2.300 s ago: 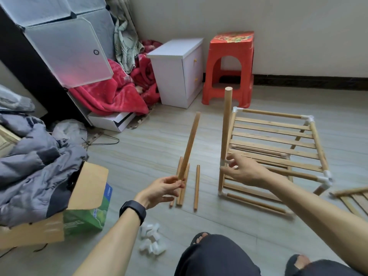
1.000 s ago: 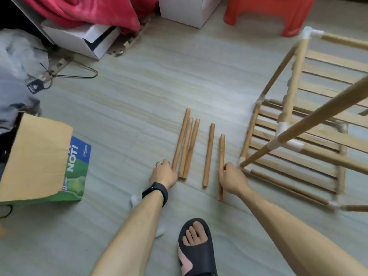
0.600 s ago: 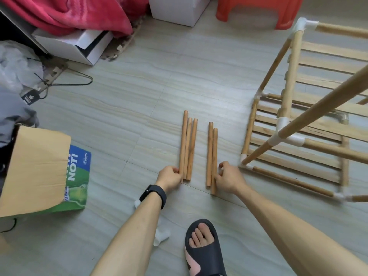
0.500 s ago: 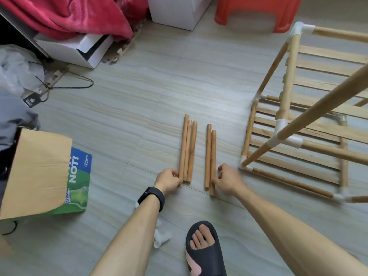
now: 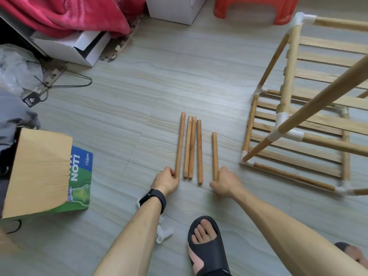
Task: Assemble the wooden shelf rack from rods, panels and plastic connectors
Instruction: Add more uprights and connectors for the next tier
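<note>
Left hand (image 5: 166, 181) pinches leftmost rod (image 5: 179, 146), right hand (image 5: 225, 185) curls fingers round rightmost rod (image 5: 214, 154); cardboard box (image 5: 39, 172) hides its contents.

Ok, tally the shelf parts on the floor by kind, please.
Loose wooden rods: 5
Partly built rack: 1
Loose white connectors: partly hidden, not countable
Total counted: 6

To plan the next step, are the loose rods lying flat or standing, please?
Lying flat: all five rods rest lengthwise on the floor.
</note>
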Demonstrator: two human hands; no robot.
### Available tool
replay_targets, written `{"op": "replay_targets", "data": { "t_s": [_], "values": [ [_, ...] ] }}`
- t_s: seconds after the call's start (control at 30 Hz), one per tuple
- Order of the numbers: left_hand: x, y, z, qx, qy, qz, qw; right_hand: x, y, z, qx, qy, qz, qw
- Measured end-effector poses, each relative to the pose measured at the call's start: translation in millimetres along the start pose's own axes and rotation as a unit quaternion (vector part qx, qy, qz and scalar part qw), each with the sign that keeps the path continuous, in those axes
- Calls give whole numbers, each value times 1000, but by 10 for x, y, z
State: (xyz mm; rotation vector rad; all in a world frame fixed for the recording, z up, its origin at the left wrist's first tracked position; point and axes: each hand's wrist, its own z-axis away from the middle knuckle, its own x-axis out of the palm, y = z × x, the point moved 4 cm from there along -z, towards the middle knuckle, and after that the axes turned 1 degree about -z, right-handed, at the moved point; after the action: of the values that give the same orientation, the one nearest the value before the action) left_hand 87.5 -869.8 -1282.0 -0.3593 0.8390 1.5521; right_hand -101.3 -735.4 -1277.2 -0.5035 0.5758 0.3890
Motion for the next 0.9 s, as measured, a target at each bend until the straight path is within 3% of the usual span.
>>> {"op": "replay_targets", "data": {
  "t_s": [0.13,0.33,0.4,0.5,0.6,0.67,0.73,0.8,0.9],
  "values": [
    [-208,124,194,15,-11,-18,1000,-216,54,424,-8,-71,-85,994],
    [-741,813,711,132,29,-24,991,-1125,138,1356,-130,-62,194,970],
    [-872,1227,1038,194,33,-28,980,-1546,240,1816,-143,-30,230,962],
    [-1043,1811,1557,269,37,-1,962,-2096,515,2381,-167,87,225,956],
    [-1087,2247,1972,321,15,59,945,-2480,938,2772,-207,232,80,947],
    [-1039,2484,2130,348,1,86,933,-2662,1257,2937,-261,329,-81,904],
    [-986,2672,2188,371,30,66,926,-2794,1555,3000,-250,395,-206,860],
    [-950,2799,2191,371,73,39,925,-2892,1826,2933,-206,401,-339,826],
    [-894,2873,2131,347,107,2,932,-2999,2155,2823,-196,362,-530,742]
  ]
}}
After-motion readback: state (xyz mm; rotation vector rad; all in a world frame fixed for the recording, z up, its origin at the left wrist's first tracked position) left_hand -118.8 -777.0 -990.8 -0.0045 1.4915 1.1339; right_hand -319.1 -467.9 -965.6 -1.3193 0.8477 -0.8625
